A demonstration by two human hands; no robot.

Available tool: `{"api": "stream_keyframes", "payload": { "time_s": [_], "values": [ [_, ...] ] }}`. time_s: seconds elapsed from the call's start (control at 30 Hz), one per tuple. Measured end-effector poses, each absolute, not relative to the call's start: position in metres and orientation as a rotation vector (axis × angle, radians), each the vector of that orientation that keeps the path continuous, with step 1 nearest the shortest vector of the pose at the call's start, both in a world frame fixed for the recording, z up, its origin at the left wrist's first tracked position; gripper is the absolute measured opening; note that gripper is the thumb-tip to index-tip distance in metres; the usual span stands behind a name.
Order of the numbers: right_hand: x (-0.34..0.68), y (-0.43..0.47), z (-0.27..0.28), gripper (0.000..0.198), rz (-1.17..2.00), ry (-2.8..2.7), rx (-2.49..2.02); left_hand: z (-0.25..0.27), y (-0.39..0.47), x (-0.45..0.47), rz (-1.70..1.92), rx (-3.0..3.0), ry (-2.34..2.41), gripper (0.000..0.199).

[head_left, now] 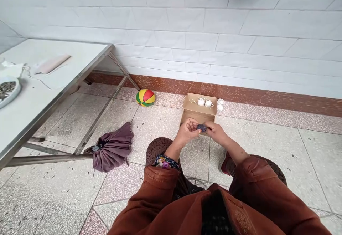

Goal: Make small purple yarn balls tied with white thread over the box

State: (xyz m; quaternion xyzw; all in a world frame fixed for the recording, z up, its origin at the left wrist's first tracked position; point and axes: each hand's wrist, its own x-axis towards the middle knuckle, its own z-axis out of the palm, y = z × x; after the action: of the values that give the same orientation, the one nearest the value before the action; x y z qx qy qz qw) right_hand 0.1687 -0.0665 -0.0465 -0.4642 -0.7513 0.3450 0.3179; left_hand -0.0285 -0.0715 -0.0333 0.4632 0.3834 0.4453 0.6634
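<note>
Between my two hands is a small dark grey ball of yarn [201, 127], held just above the near edge of an open cardboard box [196, 116]. The fingers of my left hand [187, 132] are curled against its left side. From the right, my right hand [217, 133] pinches it with thumb and fingers. White yarn balls [204, 102] with loose strands lie on the box's raised far part. More white yarn balls [219, 104] sit on the floor just right of the box.
A white table [88, 55] with a metal frame stands at the left, bearing a plate [16, 91] of small dark pieces and a pinkish roll [55, 64]. A folded purple umbrella [114, 147] leans by its leg. A colourful ball [145, 97] rests near the tiled wall [171, 19].
</note>
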Motion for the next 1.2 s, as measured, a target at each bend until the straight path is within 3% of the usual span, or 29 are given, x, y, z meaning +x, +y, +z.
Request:
{"api": "stream_keyframes", "payload": {
  "time_s": [0.27,0.47,0.7,0.83,1.07,1.2],
  "values": [
    [0.140,-0.112,-0.039,0.028,0.665,-2.103,-1.160,-0.040,-0.069,-0.047,1.038,1.308,1.176,0.042],
    [0.131,-0.092,-0.014,0.028,0.655,-2.056,-1.132,-0.037,-0.087,-0.060,1.010,1.383,0.986,0.063],
    [0.117,-0.079,-0.025,0.027,0.836,-1.992,-1.106,-0.008,-0.106,-0.070,1.183,1.211,0.833,0.058],
    [0.108,-0.116,-0.027,0.028,0.670,-2.002,-1.114,0.003,-0.107,-0.068,1.253,1.228,0.959,0.055],
    [0.122,-0.166,0.034,0.024,0.407,-2.165,-1.077,0.024,-0.132,-0.064,1.133,1.486,1.022,0.057],
    [0.138,-0.152,0.059,0.021,0.479,-2.062,-1.068,0.045,-0.152,-0.055,1.024,1.566,0.834,0.060]
  ]
}}
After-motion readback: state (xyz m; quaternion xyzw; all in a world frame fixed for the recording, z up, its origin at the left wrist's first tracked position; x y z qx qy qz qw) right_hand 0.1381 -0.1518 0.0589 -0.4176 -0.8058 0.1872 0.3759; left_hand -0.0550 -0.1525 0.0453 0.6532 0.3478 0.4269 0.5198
